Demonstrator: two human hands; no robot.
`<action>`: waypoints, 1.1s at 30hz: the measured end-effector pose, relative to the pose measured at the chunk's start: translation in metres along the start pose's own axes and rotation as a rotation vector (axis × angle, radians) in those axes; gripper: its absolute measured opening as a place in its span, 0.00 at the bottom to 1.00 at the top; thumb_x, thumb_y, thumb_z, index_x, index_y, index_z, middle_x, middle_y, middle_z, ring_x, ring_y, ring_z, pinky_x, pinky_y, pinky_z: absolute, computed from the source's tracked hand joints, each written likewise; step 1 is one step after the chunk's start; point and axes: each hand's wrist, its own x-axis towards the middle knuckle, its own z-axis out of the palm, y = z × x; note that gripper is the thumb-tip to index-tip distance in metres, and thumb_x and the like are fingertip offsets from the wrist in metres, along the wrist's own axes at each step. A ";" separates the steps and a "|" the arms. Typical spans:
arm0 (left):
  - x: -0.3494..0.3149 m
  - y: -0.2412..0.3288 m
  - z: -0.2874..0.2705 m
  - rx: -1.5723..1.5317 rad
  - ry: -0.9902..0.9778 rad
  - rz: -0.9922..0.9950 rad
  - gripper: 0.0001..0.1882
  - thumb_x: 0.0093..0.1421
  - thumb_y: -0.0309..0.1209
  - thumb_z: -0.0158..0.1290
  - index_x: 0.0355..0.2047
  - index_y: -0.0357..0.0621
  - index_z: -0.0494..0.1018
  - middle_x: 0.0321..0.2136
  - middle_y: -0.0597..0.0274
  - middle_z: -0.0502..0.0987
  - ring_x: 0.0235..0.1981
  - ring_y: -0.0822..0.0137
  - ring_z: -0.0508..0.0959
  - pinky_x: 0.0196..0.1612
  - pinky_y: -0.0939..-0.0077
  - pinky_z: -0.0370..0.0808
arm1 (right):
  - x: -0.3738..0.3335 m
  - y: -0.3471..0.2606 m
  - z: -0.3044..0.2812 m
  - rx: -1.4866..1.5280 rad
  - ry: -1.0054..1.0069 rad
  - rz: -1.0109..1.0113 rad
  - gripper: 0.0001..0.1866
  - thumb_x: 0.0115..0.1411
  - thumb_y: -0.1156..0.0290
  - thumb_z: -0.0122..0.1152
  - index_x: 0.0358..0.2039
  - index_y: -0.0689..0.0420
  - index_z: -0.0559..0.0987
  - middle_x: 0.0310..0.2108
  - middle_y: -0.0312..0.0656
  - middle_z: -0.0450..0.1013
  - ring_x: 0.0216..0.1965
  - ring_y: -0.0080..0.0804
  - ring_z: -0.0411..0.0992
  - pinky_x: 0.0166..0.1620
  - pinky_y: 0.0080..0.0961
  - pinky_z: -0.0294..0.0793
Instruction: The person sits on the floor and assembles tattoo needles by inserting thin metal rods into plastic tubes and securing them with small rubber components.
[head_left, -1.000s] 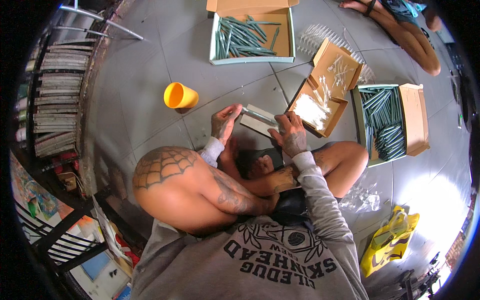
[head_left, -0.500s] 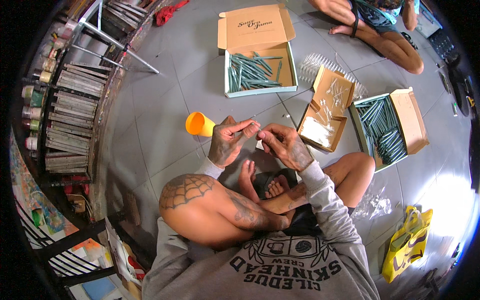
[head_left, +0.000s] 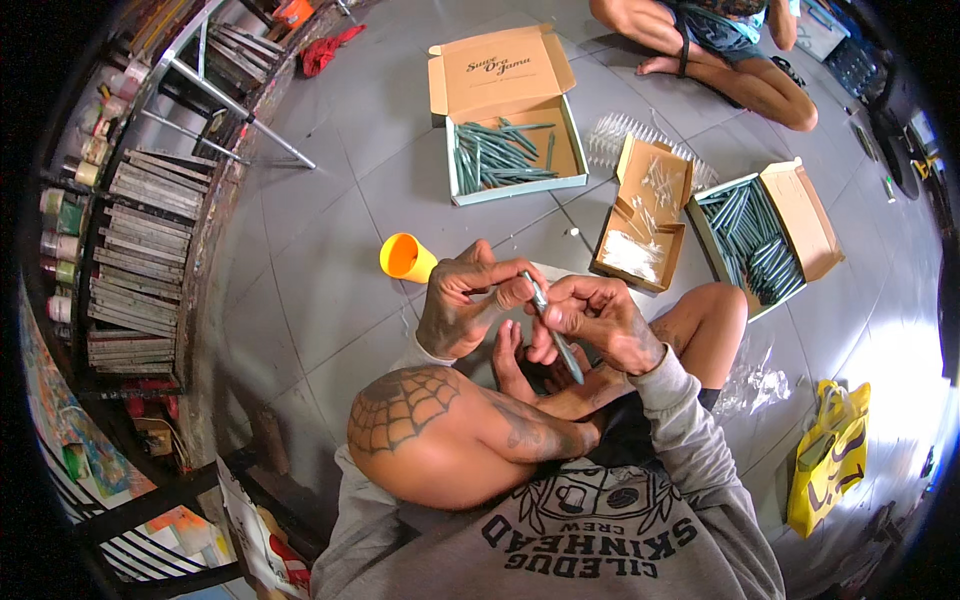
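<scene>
A slim, dark teal pen-shaped stick (head_left: 565,355) slants between my two hands above my crossed legs, its lower end pointing toward me. My left hand (head_left: 462,300) pinches its upper end between thumb and fingertips. Around the middle of the stick, the thumb and fingers of my right hand (head_left: 602,322) are closed. To the left of my hands an orange cup (head_left: 405,258) rests on the floor; its contents cannot be made out. Beyond my right hand lies a small cardboard box (head_left: 606,212), opened out, with many thin white pieces in it.
An open box (head_left: 520,191) of similar teal sticks lies farther ahead, another box (head_left: 808,222) of them to the right. Behind the small box is a clear ridged plastic piece (head_left: 610,143). Another person (head_left: 735,75) sits at far right. A yellow bag (head_left: 830,460) lies right; shelving (head_left: 150,250) lines the left.
The teal stick now shows clearly between my hands, slanting down toward me; before, only a small thin tip was visible at my fingertips. My right hand has turned and moved slightly right.
</scene>
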 end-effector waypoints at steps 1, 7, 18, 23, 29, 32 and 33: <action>-0.002 0.002 0.002 0.006 0.003 0.010 0.12 0.64 0.35 0.64 0.39 0.37 0.85 0.27 0.68 0.80 0.30 0.77 0.67 0.37 0.78 0.65 | -0.001 0.002 0.003 -0.010 0.031 0.000 0.15 0.73 0.65 0.56 0.43 0.68 0.77 0.28 0.48 0.79 0.28 0.34 0.81 0.33 0.29 0.83; -0.015 0.004 0.006 -0.144 0.082 -0.040 0.14 0.62 0.37 0.66 0.39 0.37 0.85 0.27 0.66 0.82 0.30 0.77 0.65 0.36 0.78 0.62 | -0.006 -0.011 0.024 0.263 0.023 0.009 0.22 0.75 0.57 0.52 0.43 0.68 0.76 0.29 0.49 0.79 0.30 0.34 0.79 0.34 0.27 0.80; -0.022 0.018 0.009 -0.019 0.121 0.032 0.13 0.60 0.36 0.67 0.39 0.39 0.86 0.22 0.77 0.67 0.27 0.79 0.60 0.32 0.80 0.58 | -0.015 -0.011 0.036 -0.170 0.188 -0.036 0.20 0.74 0.58 0.55 0.33 0.64 0.77 0.22 0.41 0.76 0.20 0.25 0.74 0.26 0.20 0.75; -0.025 0.013 0.013 -0.139 0.136 0.005 0.12 0.60 0.34 0.67 0.40 0.38 0.85 0.22 0.76 0.68 0.27 0.80 0.62 0.33 0.81 0.60 | -0.028 -0.012 0.029 -0.150 0.246 -0.073 0.23 0.76 0.53 0.48 0.43 0.63 0.79 0.31 0.40 0.78 0.31 0.24 0.77 0.34 0.21 0.76; -0.027 0.014 0.015 -0.071 0.191 -0.003 0.14 0.58 0.32 0.68 0.42 0.37 0.85 0.22 0.77 0.66 0.27 0.80 0.63 0.31 0.83 0.60 | -0.036 -0.029 0.037 -0.562 0.268 -0.375 0.14 0.68 0.71 0.63 0.51 0.62 0.77 0.45 0.41 0.79 0.45 0.25 0.77 0.47 0.24 0.76; -0.030 0.021 0.012 0.003 0.228 0.050 0.14 0.57 0.30 0.69 0.42 0.37 0.85 0.23 0.78 0.67 0.26 0.80 0.63 0.30 0.84 0.59 | -0.034 -0.036 0.046 -0.710 0.269 -0.433 0.19 0.63 0.74 0.68 0.53 0.62 0.77 0.43 0.40 0.78 0.43 0.25 0.77 0.45 0.25 0.78; -0.030 0.021 0.012 0.031 0.234 0.083 0.14 0.57 0.30 0.69 0.42 0.36 0.85 0.23 0.78 0.67 0.26 0.80 0.62 0.30 0.84 0.59 | -0.034 -0.036 0.047 -0.768 0.276 -0.460 0.19 0.63 0.74 0.69 0.53 0.62 0.77 0.43 0.40 0.78 0.43 0.25 0.77 0.44 0.25 0.78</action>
